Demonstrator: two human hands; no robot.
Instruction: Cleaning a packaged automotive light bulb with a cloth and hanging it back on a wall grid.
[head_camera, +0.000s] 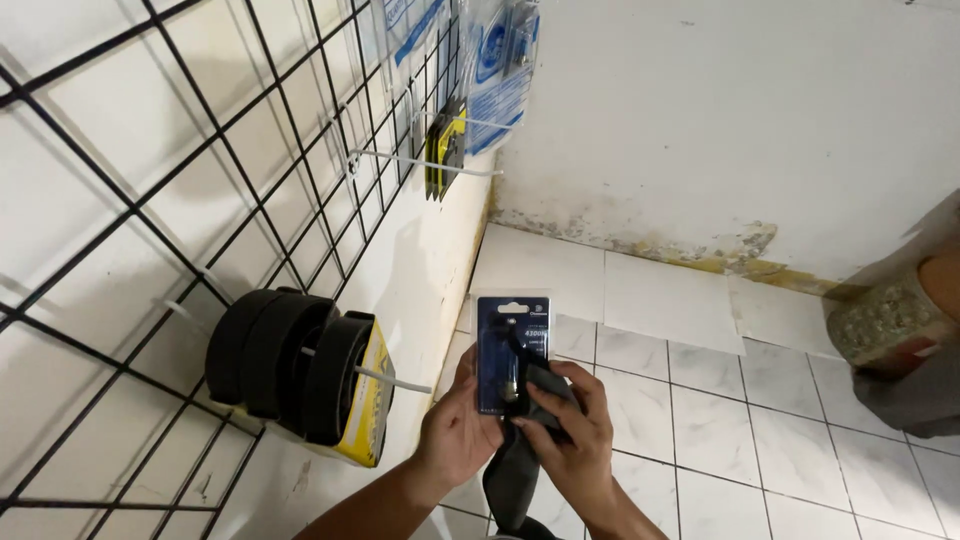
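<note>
The left hand (455, 430) grips a dark blue blister pack (511, 352) by its lower left edge, thumb across the front, and holds it upright above the white tiled floor (700, 400), just in front of the wall. The right hand (570, 440) is closed around a dark grey cloth (540, 400) and presses it against the lower right part of the pack, so both hands meet at the package and touch or nearly touch each other. The cloth hangs down between the wrists in a dark fold. The pack has a pale hang tab at the top and a small object under clear plastic, too blurred to identify. To the left, a black wire grid (200, 200) leans along the white wall, with white hooks (420, 160) sticking out of it. On one lower hook, near the left hand, hang several black rolled bands on yellow cards (300, 375). Higher up on another hook hang small yellow and black packs (445, 150), and above those some clear and blue packets (500, 70). The base of the far wall is stained and flaking where it meets the floor. At the right edge a speckled cylindrical object (885, 320) shows only in part and cannot be made out.
</note>
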